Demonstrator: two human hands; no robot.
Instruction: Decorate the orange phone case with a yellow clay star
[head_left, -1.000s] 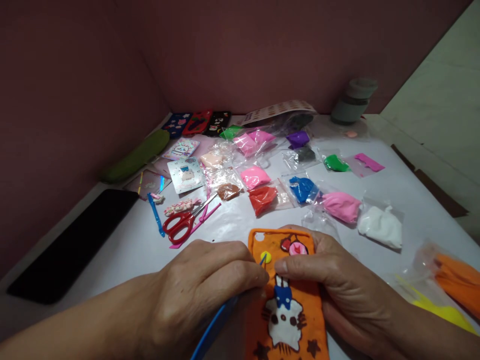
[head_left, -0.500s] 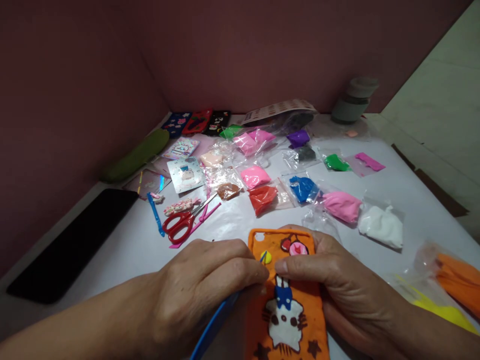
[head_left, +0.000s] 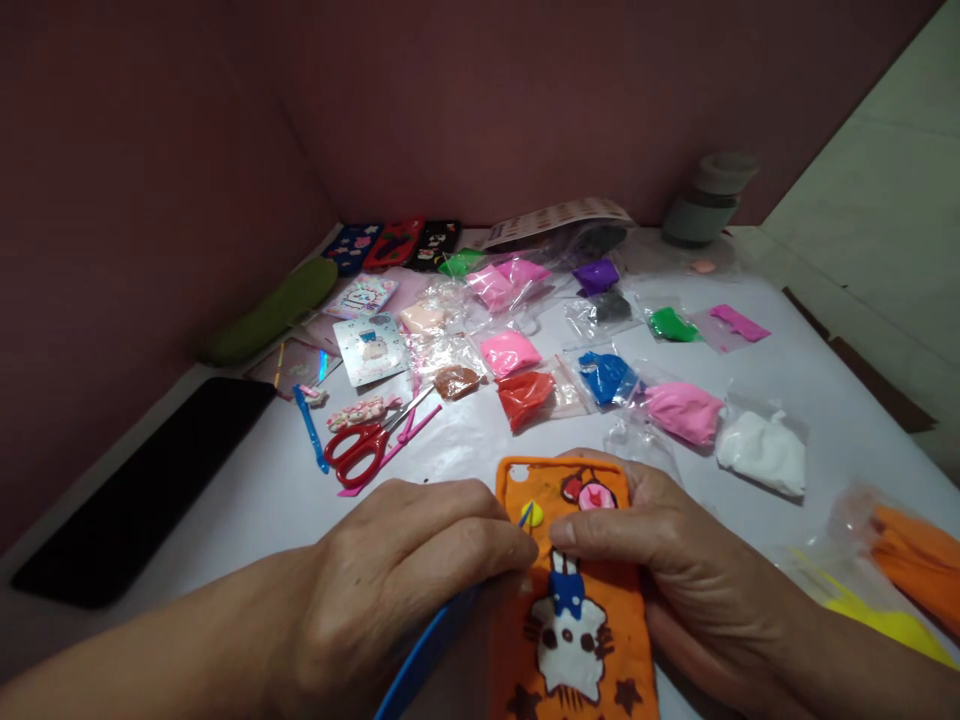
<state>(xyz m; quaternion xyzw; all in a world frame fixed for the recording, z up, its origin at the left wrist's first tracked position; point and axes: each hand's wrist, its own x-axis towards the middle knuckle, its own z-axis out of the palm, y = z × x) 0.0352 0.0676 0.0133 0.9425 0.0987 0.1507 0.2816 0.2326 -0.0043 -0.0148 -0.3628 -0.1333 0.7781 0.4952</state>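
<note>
My right hand [head_left: 675,560] holds an orange clay-covered phone case [head_left: 517,620], its thumb lying across the front and the other fingers behind. The case carries a white cat figure [head_left: 568,640] in blue clothes, upside down to me, and a pink and red decoration near its top. My left hand [head_left: 420,560] is closed on a blue clay modelling tool [head_left: 424,650], whose handle slants down toward me. The tool's thin tip touches a small yellow clay dot [head_left: 532,514] on the case. Part of the case's left edge is hidden behind my left fingers.
Red-handled scissors [head_left: 360,452], another blue tool [head_left: 311,428] and a black phone [head_left: 146,490] lie to the left. Several clay bags, including a red one [head_left: 525,398] and a white one [head_left: 763,452], spread across the table. A lidded jar [head_left: 701,205] stands at the back.
The blue tool has shifted very slightly, its tip still at the yellow dot. Both hands and the case stay almost in place.
</note>
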